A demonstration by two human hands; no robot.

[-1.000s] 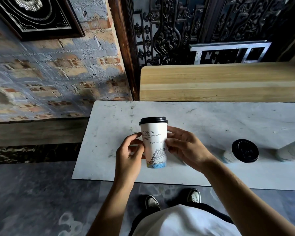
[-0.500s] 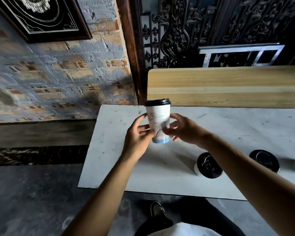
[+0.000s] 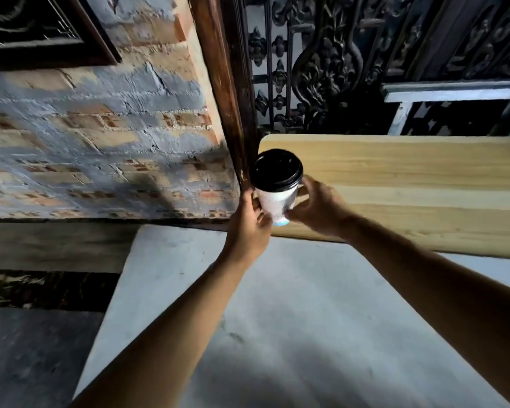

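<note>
A white paper cup (image 3: 277, 201) with a black lid and a blue band at its base is held upright between both hands, out over the left end of a light wooden counter (image 3: 409, 184). My left hand (image 3: 248, 231) grips its left side with thumb and fingers. My right hand (image 3: 315, 207) curls round its right side and lower part. The cup's base is partly hidden by my fingers, so I cannot tell whether it touches the counter.
A white marble table (image 3: 292, 319) lies below my arms. A dark wooden post (image 3: 224, 92) stands just left of the cup, with ornate black ironwork (image 3: 321, 63) behind the counter. A brick wall (image 3: 100, 142) fills the left.
Both hands have carried the cup up and away from the marble table to the left end of the wooden counter. The other cups on the table have gone out of view.
</note>
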